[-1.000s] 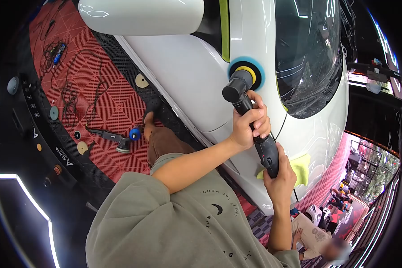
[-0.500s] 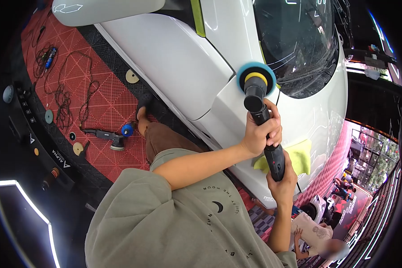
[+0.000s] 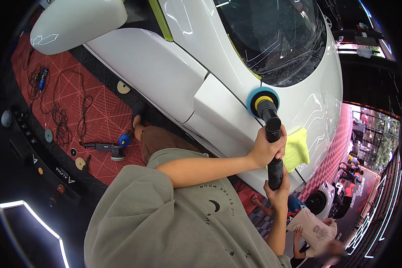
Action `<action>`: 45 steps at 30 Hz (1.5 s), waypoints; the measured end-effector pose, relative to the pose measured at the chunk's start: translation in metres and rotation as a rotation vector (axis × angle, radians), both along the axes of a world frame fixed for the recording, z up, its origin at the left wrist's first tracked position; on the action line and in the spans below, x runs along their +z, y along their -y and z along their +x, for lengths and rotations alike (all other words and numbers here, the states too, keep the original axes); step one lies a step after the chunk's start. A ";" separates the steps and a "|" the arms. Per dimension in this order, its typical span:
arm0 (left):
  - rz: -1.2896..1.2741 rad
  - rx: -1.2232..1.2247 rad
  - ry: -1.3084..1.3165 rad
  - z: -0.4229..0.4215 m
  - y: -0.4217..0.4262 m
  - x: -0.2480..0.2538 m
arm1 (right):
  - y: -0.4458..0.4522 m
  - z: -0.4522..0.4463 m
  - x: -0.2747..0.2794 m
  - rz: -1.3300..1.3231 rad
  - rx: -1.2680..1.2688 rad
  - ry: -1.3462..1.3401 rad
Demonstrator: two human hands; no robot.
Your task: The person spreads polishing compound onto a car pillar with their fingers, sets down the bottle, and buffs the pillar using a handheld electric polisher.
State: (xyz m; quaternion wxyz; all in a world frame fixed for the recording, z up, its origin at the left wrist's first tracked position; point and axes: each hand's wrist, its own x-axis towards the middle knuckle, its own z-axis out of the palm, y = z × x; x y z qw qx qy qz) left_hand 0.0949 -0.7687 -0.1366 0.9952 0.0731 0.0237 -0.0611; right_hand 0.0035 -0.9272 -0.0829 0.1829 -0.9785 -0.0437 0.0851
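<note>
A black polisher [image 3: 275, 129] with a blue pad [image 3: 250, 99] and yellow backing disc is held by both hands. Its pad lies against the white car panel [image 3: 219, 100], just below the windshield's lower corner. My left hand [image 3: 267, 146] is wrapped round the polisher's neck, behind the angled head. Farther back, my right hand [image 3: 279, 190] closes round the rear of its body. A yellow-green cloth [image 3: 297, 149] rests on the car beside the hands. Green tape [image 3: 161, 20] runs along the window edge.
The car's side mirror [image 3: 78, 27] juts out at the upper left. On the red floor tiles lie a second polisher [image 3: 107, 146], loose cables, a blue tool [image 3: 43, 79] and round pads [image 3: 123, 87]. Another person [image 3: 315, 230] bends near a white motorcycle at the lower right.
The polisher and both hands have moved along the car, from the window pillar to the panel below the windshield corner. The view has shifted too. Both hands have kept hold.
</note>
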 end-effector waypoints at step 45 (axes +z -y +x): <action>0.463 0.258 0.195 0.196 -0.375 0.170 | -0.372 0.193 0.089 0.671 0.119 0.002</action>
